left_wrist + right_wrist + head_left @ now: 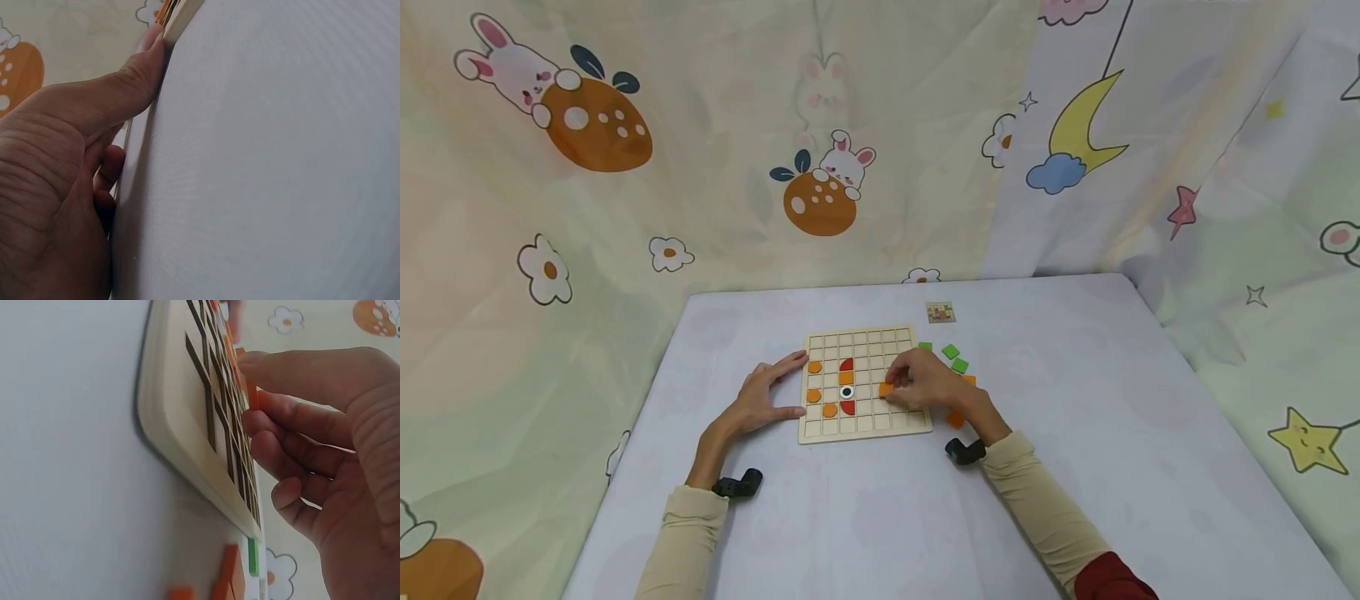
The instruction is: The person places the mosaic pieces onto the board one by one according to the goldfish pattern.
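Note:
A wooden grid board (867, 422) lies on the table. On its squares sit orange round pieces (814, 396), red quarter-circle pieces (847, 407), an orange square tile (846, 377) and a white piece with a black ring (847, 392). My left hand (756, 401) rests at the board's left edge, thumb and fingers spread apart with their tips against it. In the left wrist view, the thumb (134, 78) presses on the board's side. Over the right half of the board, my right hand (925, 379) pinches an orange square tile (252, 394) between thumb and fingers.
Green square tiles (951, 352) lie right of the board, with more orange tiles (956, 418) partly behind the right wrist. A small patterned card (941, 312) lies beyond the board. Printed curtains (715, 200) hang around the white table (850, 517).

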A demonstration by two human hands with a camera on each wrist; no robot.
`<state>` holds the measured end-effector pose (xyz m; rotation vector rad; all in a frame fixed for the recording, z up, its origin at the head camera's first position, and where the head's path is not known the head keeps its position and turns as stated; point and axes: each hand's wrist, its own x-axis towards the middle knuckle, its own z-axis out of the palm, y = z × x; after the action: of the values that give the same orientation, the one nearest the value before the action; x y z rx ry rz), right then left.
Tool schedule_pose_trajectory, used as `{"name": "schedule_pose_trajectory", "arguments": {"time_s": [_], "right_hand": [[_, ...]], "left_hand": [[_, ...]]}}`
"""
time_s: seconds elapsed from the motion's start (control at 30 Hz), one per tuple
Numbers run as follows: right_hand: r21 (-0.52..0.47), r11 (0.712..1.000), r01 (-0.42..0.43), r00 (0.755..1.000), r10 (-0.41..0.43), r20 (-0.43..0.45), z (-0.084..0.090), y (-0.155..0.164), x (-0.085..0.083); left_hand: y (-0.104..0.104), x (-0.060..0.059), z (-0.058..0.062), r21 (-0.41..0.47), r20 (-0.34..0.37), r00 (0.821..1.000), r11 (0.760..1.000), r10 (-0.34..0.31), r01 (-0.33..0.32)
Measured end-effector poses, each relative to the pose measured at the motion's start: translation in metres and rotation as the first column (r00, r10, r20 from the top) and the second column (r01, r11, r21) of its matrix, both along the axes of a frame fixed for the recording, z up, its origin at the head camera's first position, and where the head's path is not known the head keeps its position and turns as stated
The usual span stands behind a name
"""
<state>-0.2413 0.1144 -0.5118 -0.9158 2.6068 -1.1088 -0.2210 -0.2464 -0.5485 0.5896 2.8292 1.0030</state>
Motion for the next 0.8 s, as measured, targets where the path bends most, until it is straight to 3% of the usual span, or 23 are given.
{"name": "schedule_pose_trajectory", "arguments": {"time_s": [0.4,0.57,0.8], "right_hand": [[-0.003,0.994,-0.113,0.994,0.113,0.005,0.000,-0.017,0.012],[0.005,0.995,-0.099,0.995,0.099,0.019,-0.001,-0.023,0.016],[0.022,0.995,-0.097,0.995,0.098,-0.028,-0.004,-0.028,0.017]], "left_hand": [[0.001,0.000,0.002,-0.002,0.001,1.000,1.000,0.001,-0.001],[0.002,0.001,0.003,-0.011,0.001,1.000,1.000,0.009,-0.009],[0.002,-0.001,0.000,0.001,-0.004,1.000,1.000,0.003,-0.003]]}}
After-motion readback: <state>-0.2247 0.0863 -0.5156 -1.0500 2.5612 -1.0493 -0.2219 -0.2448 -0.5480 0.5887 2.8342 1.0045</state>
